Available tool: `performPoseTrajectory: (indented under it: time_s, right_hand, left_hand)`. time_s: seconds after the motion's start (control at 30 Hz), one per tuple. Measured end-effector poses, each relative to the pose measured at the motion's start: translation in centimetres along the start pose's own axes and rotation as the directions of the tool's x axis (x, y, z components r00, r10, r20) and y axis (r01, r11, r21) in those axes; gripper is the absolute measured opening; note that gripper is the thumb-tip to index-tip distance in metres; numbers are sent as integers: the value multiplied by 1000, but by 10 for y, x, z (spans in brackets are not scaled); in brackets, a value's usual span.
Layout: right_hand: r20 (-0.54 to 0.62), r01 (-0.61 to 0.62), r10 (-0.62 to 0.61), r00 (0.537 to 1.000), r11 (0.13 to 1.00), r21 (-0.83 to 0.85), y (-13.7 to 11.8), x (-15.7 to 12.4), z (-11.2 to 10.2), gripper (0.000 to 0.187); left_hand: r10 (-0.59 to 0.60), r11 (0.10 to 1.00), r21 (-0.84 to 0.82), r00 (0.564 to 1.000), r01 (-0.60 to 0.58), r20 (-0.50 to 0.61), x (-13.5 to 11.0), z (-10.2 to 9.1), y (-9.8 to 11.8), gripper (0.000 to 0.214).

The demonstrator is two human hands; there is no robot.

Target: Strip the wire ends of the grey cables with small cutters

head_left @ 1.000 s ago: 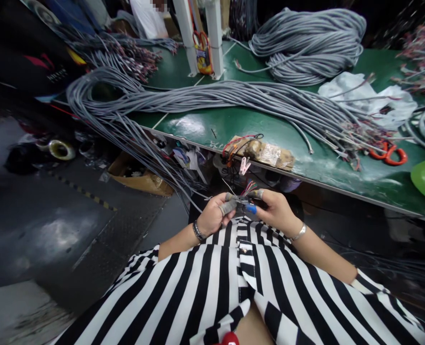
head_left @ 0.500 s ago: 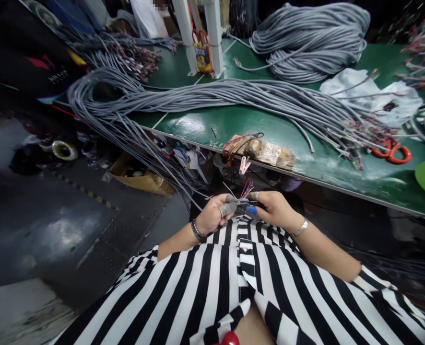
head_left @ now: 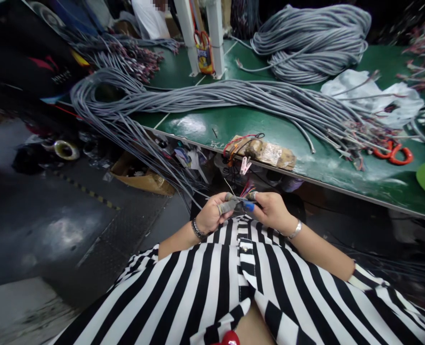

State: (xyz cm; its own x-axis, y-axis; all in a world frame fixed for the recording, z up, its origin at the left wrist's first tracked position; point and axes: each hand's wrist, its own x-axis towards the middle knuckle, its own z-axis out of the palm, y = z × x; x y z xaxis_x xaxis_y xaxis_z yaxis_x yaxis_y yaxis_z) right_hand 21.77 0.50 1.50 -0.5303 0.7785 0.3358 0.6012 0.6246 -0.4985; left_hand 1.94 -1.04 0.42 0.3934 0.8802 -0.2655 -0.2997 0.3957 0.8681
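In front of my striped shirt, my left hand (head_left: 215,213) is closed on the stripped end of a grey cable, its thumb and finger wrapped in grey tape. Thin coloured wires (head_left: 247,188) fan up from that end, and one pale strand (head_left: 228,184) sticks out to the left. My right hand (head_left: 272,209), with tape on its fingertips, one of them blue, pinches the same cable end from the other side. The fingertips of both hands nearly meet, so the exact grip is partly hidden.
A long bundle of grey cables (head_left: 212,95) lies across the green table (head_left: 194,125), with a coil (head_left: 313,40) behind it. Near the front edge are a wooden block (head_left: 265,152) and a pink clip (head_left: 245,165). Red-handled scissors (head_left: 401,154) lie at right; a cardboard box (head_left: 140,177) stands below.
My right hand has shifted slightly left, closer to my left hand. The coloured wires have changed their lean and spread a little. My left hand stays almost in place.
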Motion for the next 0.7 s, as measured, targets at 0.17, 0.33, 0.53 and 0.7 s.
performPoseTrajectory:
  time_s: [0.17,0.33,0.53,0.7]
  right_hand:
    - [-163,-94,147,976,950,296,1,1,1,29]
    - [-197,-207,578,792,557,804,10,-3,-1,34]
    - [412,-497,557,721,1,868,-1,-10,1,46]
    - [459,-491,505,731,-77,868,-6,-6,1,48]
  left_hand:
    - [46,996,-81,999,-48,-23,0,-5,-4,31]
    - [174,974,-139,984,-179,-47,-5,-14,-7,28]
    - [273,954,-89,952,-286,-136,-7,-19,-10,28]
    - [272,959,-45,954,-279,-123,-7,-22,-15,29]
